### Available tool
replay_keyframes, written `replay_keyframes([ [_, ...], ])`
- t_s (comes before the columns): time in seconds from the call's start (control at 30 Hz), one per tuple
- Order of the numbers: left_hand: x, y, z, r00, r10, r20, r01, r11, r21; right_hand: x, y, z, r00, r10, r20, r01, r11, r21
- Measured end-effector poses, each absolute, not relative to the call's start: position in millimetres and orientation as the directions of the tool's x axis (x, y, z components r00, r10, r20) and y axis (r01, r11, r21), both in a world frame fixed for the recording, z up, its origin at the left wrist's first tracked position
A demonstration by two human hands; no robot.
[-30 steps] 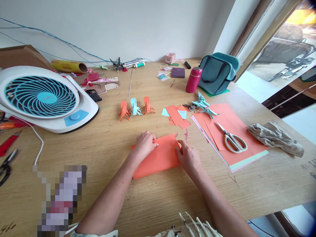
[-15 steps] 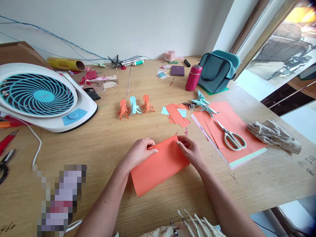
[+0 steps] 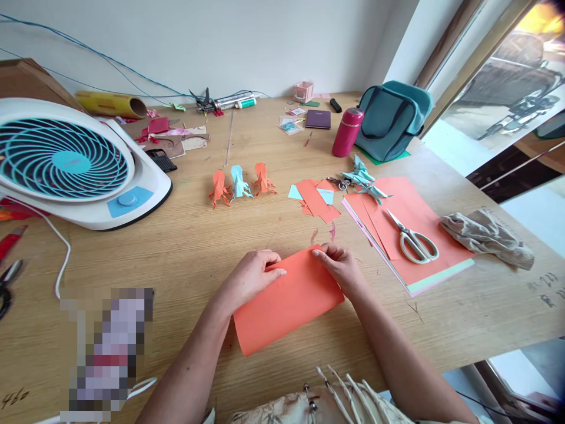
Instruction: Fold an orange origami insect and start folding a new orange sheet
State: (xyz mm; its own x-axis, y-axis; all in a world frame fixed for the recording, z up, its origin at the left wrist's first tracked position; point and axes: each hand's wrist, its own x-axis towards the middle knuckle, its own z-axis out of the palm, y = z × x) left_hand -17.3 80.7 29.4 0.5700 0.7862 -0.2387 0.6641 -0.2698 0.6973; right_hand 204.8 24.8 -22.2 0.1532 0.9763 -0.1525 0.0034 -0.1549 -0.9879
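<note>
Orange paper, its far edge pinched by left hand and right hand, has come closer.

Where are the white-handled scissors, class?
In the head view, the scissors lie on the large orange sheet, right of the right hand, beside the crumpled cloth.

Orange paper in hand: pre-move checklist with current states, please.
1. Left hand on the orange paper: ok, thumb on top near the far edge.
2. Right hand on it: ok, at the far right corner.
3. Paper's underside aligned: cannot tell, hidden.
4. White-handled scissors away from both hands: ok, on the large orange sheet.
5. Three folded paper figures apart from the hands: ok.
</note>
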Motion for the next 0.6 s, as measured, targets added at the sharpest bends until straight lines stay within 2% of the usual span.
replay_keyframes([
  [0.3, -16.1, 75.9, 25.9, 0.569, 0.797, -0.204, 0.652, -0.285, 0.703, 204.3, 24.3, -23.0, 0.169, 0.971, -0.17, -0.055, -0.163, -0.985],
  [0.6, -16.8, 76.2, 24.4, 0.582, 0.791, -0.191, 0.66, -0.322, 0.679, 206.8, 21.6, -26.2, 0.131, 0.979, -0.159, -0.027, -0.157, -0.987],
])
